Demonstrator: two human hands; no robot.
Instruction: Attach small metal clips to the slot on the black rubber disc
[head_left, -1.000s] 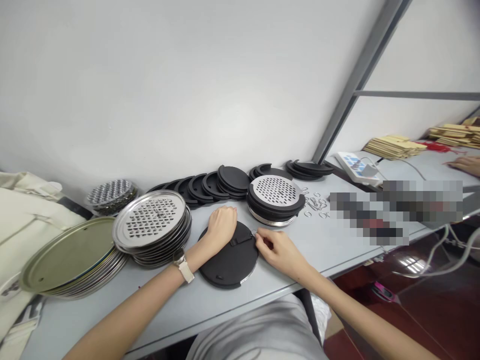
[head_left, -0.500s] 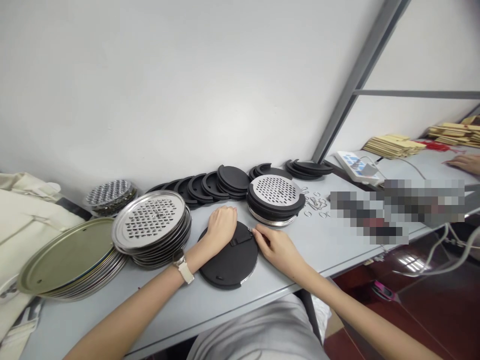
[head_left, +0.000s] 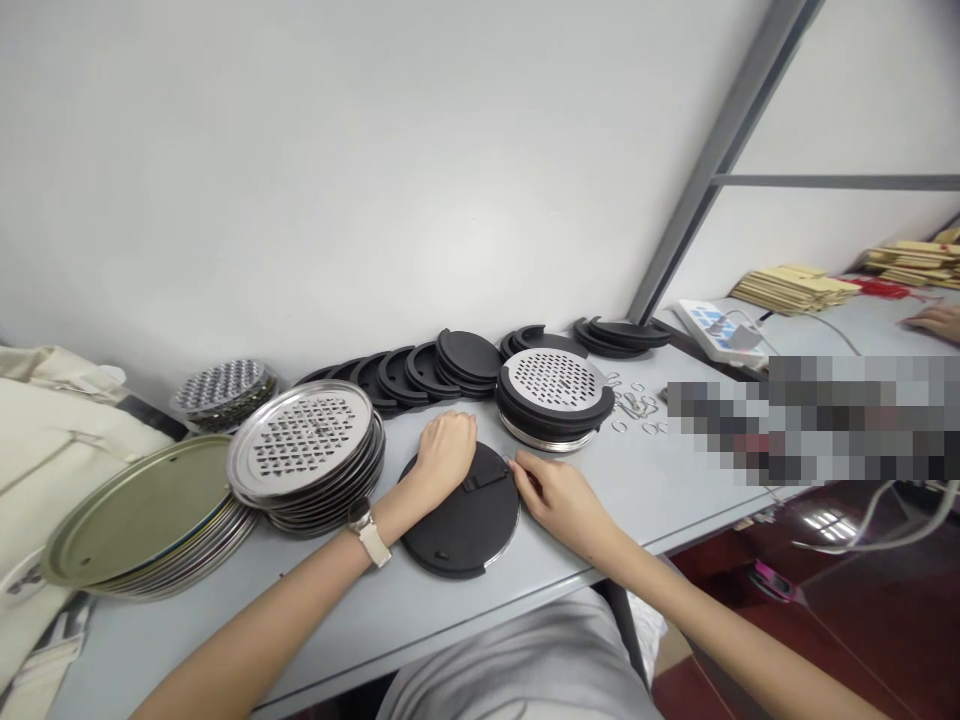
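Note:
A round black disc (head_left: 457, 530) with a silvery edge lies flat on the grey table, a raised black piece near its upper right. My left hand (head_left: 447, 446), with a watch at the wrist, rests closed on the disc's upper part; its fingertips are hidden. At the disc's right edge my right hand (head_left: 551, 495) pinches a small metal ring (head_left: 509, 461), which is hard to make out. Behind the hands stands a stack of black discs topped by a perforated metal plate (head_left: 556, 379). Metal rings and clips (head_left: 636, 405) are scattered to its right.
Perforated metal plates (head_left: 300, 440) and green-topped round trays (head_left: 142, 505) are stacked at left, beside cream bags (head_left: 52, 440). Black discs (head_left: 409, 373) line the wall. A grey post (head_left: 720, 150) rises at right; another person's hand (head_left: 937, 322) is beyond.
The view has shifted slightly. Both hands stay in nearly the same places at the black disc.

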